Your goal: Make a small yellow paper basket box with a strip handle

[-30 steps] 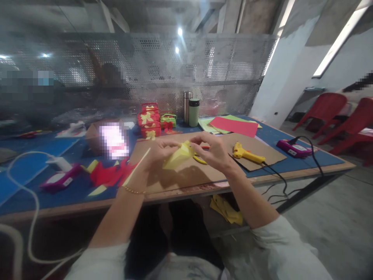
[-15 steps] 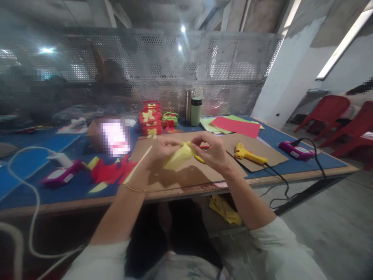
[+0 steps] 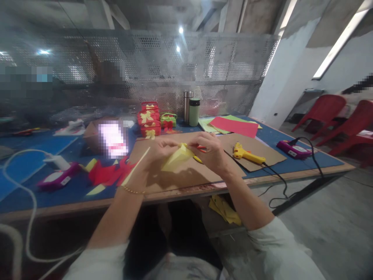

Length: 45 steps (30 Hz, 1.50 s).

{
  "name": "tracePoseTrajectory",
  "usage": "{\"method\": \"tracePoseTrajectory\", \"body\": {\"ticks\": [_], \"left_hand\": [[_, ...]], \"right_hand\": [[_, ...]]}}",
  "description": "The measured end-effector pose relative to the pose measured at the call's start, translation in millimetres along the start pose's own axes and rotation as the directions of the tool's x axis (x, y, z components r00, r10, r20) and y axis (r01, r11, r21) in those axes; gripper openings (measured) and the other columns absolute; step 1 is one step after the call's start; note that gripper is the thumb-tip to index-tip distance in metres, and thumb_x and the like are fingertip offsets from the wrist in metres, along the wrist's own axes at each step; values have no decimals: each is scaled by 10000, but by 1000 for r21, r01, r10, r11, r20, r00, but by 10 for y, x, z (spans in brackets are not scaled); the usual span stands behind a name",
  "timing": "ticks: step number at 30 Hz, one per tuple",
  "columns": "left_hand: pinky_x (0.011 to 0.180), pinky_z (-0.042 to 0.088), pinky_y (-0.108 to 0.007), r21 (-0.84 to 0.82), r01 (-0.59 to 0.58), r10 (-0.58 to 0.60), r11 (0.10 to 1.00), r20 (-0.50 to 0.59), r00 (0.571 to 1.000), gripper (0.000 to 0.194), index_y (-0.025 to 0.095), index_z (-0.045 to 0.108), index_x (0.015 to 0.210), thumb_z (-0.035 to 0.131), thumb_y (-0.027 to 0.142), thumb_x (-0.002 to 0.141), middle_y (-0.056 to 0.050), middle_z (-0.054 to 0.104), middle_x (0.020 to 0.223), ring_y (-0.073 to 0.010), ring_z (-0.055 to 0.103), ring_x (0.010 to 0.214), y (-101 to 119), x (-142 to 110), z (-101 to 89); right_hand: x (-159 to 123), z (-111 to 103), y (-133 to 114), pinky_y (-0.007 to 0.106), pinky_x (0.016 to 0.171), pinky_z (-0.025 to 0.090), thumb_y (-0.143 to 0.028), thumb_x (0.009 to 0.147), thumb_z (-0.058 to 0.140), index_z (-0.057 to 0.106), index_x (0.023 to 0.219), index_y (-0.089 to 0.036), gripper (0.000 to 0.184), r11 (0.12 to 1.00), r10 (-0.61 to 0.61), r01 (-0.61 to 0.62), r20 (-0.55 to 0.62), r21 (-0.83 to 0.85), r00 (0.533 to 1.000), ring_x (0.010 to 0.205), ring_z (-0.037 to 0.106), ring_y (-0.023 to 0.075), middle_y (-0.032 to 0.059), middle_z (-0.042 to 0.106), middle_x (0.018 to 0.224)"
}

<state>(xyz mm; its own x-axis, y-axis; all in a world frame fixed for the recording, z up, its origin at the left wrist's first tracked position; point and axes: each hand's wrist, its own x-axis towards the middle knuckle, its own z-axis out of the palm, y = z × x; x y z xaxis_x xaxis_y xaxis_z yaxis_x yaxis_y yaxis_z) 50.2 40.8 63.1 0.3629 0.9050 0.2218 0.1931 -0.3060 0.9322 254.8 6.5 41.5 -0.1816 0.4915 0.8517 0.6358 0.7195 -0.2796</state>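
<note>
Yellow paper piece: pale, thin and creased, (image 3: 178, 158) with a broad flat face sloping down to a corner at the lower left; its upper end narrows to a gathered point between the fingertips.
Paper location: raised between both hands, above the brown cardboard sheet (image 3: 189, 182) on the blue-topped table (image 3: 326, 158); a shadow lies on the cardboard below.
Left hand (image 3: 159, 151): pinching the upper part of the paper between thumb and fingers.
Right hand (image 3: 212, 152): fingers bent, tips gripping the gathered end; exact finger contact is too blurred to tell.
Pale strip (image 3: 135, 167): alongside the left wrist; whether it is held cannot be determined.
Yellow-handled tool (image 3: 198, 159): on the cardboard, partly covered by the right hand.
Glue gun (image 3: 247, 155): yellow, lying to the right of the right hand.
Change from one second earlier: right fingertips sit slightly nearer the left hand, with the fingers more closely bunched; the paper remains pinched in both hands; the glue gun is unmoved.
</note>
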Motion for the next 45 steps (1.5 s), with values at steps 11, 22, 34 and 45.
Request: {"method": "tracePoseTrajectory", "body": {"ticks": [11, 22, 34, 45], "left_hand": [[507, 464, -233, 5, 35, -35, 999, 0, 999, 268, 167, 859, 891, 777, 368, 733, -54, 782, 707, -153, 650, 565, 30, -33, 11], [538, 495, -239, 44, 61, -62, 997, 33, 998, 154, 188, 842, 820, 777, 308, 749, -33, 772, 689, -154, 654, 578, 68, -29, -5], [479, 440, -193, 62, 1, -7, 998, 96, 995, 308, 177, 852, 945, 804, 384, 722, -45, 793, 745, -133, 640, 565, -55, 10, -53], [472, 418, -199, 111, -22, 5, 994, 152, 988, 293, 176, 849, 932, 773, 410, 773, -41, 774, 709, -135, 636, 556, -101, 30, -105]], "right_hand": [[21, -16, 40, 326, 727, 459, -322, 997, 580, 696, 787, -229, 257, 985, 63, -74, 79, 157, 995, 768, 593, 189, 37, 680, 779], [72, 3, 136, 272, 642, 460, -323, 862, 702, 745, 874, -186, 144, 902, 203, -262, 198, 343, 959, 683, 586, 137, 21, 717, 776], [93, -24, 123, 278, 646, 400, -234, 920, 637, 698, 743, -189, 193, 985, 46, -74, 171, 158, 984, 663, 535, 140, 16, 649, 689], [146, -85, 128, 270, 640, 391, -265, 906, 660, 662, 691, -185, 229, 991, 39, -71, 270, 110, 962, 639, 546, 132, 11, 650, 650]]}}
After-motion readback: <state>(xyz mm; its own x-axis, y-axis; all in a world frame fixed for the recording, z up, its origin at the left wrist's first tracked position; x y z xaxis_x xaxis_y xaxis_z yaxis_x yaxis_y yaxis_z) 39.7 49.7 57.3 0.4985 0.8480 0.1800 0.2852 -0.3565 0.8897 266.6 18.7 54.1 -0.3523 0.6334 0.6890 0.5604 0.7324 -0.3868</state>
